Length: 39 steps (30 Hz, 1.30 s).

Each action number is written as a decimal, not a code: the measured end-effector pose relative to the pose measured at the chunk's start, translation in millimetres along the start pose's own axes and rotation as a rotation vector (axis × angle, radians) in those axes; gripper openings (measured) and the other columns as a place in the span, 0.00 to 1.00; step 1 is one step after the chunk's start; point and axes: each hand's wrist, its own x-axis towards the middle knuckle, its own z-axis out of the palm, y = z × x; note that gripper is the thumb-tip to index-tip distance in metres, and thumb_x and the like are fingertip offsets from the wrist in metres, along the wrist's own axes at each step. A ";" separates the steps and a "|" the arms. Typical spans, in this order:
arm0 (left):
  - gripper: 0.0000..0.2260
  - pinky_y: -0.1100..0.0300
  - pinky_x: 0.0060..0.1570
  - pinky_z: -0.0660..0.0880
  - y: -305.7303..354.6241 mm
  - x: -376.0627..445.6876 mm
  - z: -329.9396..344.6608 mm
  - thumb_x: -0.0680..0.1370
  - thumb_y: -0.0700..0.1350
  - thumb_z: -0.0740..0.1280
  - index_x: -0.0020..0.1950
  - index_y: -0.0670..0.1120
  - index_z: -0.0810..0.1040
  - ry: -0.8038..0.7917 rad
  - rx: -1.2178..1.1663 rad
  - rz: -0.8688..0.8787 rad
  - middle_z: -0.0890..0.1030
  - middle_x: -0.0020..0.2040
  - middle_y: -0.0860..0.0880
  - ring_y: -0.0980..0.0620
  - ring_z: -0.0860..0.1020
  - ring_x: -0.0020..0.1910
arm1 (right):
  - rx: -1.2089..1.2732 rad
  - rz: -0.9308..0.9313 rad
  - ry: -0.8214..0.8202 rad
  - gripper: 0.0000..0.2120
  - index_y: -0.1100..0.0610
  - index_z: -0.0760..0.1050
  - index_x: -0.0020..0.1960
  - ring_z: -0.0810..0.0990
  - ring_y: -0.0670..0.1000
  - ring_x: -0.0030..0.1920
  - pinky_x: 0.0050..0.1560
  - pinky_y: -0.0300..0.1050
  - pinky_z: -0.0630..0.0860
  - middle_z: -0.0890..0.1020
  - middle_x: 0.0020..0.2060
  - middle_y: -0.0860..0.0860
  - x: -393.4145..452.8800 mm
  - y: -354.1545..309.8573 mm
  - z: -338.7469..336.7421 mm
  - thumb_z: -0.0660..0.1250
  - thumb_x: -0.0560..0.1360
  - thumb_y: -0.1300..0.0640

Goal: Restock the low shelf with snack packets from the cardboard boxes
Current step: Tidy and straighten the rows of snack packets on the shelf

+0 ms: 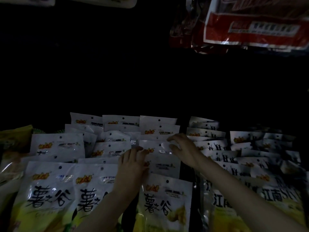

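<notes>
Rows of white-and-yellow snack packets [50, 190] stand upright across the dim low shelf. My left hand [132, 166] lies against the left side of the packets in the third row, its fingertips touching the top of one white packet [158, 158]. My right hand [184, 149] reaches over from the right, fingers bent over that packet's top right edge, thumb in front. Whether either hand truly grips the packet is not plain. No cardboard box shows.
A second block of packets with dark silhouette figures [234, 158] fills the shelf's right side. Yellow bags [13, 148] sit at the far left. Red packets [250, 22] hang overhead at top right. The back of the shelf is black.
</notes>
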 end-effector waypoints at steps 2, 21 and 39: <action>0.27 0.50 0.46 0.77 1.6 -5.7 -4.2 0.61 0.50 0.78 0.55 0.49 0.70 0.008 0.004 0.099 0.81 0.50 0.45 0.45 0.77 0.50 | -0.026 -0.024 -0.041 0.15 0.59 0.70 0.66 0.68 0.53 0.65 0.52 0.32 0.61 0.67 0.65 0.55 -19.5 -3.1 -2.5 0.57 0.81 0.57; 0.24 0.52 0.52 0.77 -6.9 -94.4 -31.8 0.72 0.57 0.52 0.58 0.53 0.81 -0.603 0.211 0.575 0.82 0.56 0.51 0.52 0.80 0.55 | -0.218 -0.091 -0.830 0.16 0.60 0.75 0.58 0.71 0.53 0.57 0.55 0.46 0.71 0.71 0.55 0.52 -139.3 -13.5 58.6 0.66 0.76 0.50; 0.40 0.40 0.70 0.48 12.7 -66.0 -47.6 0.72 0.66 0.60 0.74 0.57 0.38 -0.300 -0.055 0.081 0.37 0.76 0.44 0.43 0.37 0.75 | 0.083 0.042 0.051 0.12 0.63 0.72 0.61 0.74 0.57 0.58 0.44 0.38 0.63 0.76 0.58 0.59 -49.4 -27.4 -13.4 0.59 0.80 0.59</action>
